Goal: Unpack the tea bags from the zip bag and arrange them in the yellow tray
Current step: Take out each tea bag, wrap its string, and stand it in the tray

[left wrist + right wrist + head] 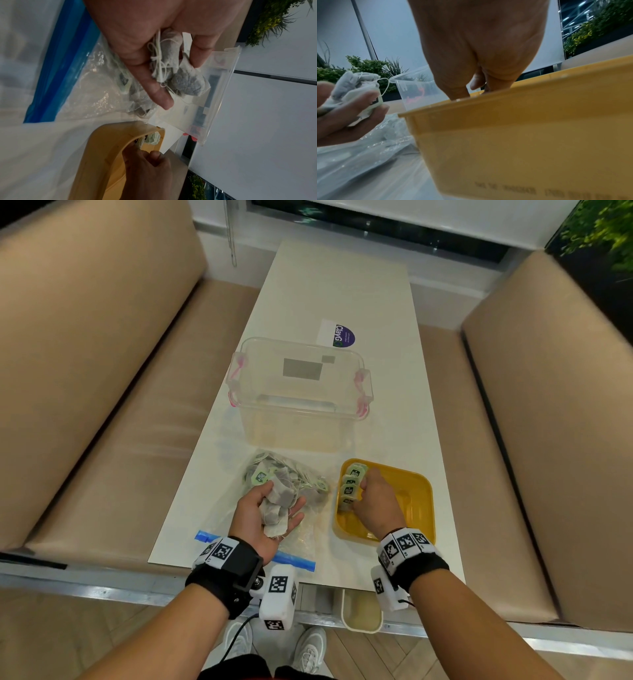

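My left hand [286, 498] lies palm up over the clear zip bag [310, 530] and grips a bunch of grey tea bags [167, 56] with strings, fingers curled around them. More tea bags with green tags [270, 469] lie inside the bag's far end. The yellow tray [419, 486] sits to the right, and a row of tea bags [352, 479] stands along its left wall. My right hand [362, 488] reaches into the tray, its curled fingers pinching a tea bag in that row. The tray wall [522, 135] hides the fingertips in the right wrist view.
A clear plastic box [298, 422] with pink latches stands behind the bag and tray. A purple sticker [344, 335] lies farther back on the white table [342, 285]. Tan benches flank the table. The bag's blue zip strip [296, 560] lies near the front edge.
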The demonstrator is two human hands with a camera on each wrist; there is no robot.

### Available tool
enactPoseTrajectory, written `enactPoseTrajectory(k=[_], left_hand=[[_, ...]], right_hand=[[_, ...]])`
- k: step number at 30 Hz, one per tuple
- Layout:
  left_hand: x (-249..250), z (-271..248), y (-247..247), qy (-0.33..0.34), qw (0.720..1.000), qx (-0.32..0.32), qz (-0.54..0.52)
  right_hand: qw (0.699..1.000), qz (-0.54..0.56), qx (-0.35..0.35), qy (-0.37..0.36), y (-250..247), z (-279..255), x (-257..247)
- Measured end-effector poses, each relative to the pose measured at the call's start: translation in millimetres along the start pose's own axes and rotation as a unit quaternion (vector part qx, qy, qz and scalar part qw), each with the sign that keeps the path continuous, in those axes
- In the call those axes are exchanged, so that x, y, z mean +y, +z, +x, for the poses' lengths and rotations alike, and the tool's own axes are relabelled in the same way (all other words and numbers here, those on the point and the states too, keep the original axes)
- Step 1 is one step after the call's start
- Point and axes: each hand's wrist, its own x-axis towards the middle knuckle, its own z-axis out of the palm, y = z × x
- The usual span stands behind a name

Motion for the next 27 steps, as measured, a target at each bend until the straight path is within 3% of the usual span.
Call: enactPoseTrajectory(k=[8, 13, 15, 17, 19, 21, 27], left_hand=[[-1, 2, -2, -0.01, 1.0, -0.005, -0.004], [-1, 0, 1, -0.009, 1.0, -0.009, -0.005], [-1, 1, 1, -0.009, 1.0, -0.01, -0.005], [-1, 0, 2, -0.012, 1.0, -0.014, -0.003], [-3, -1, 4, -0.017, 1.0, -0.018, 0.0], [-5, -2, 6, -0.019, 1.0, -0.02, 0.0], [-5, -6, 11, -0.015, 0.999, -0.046, 0.013]], right_hand=[[0.999, -0.026, -0.003, -0.038, -9, -11, 0], [1.0, -0.019, 0.013, -0.003, -19, -14, 1], [0.996, -0.003, 0.071, -0.049, -27, -16, -7], [0.985, 0.026, 0.101, -0.14, -33, -23, -26], [0.971, 0.041, 0.072, -0.225, -34, -33, -52], [0.963, 0.031, 0.022, -0.267, -27, -41, -74], [0.972, 0.019, -0.031, -0.234, -9, -36, -103]])
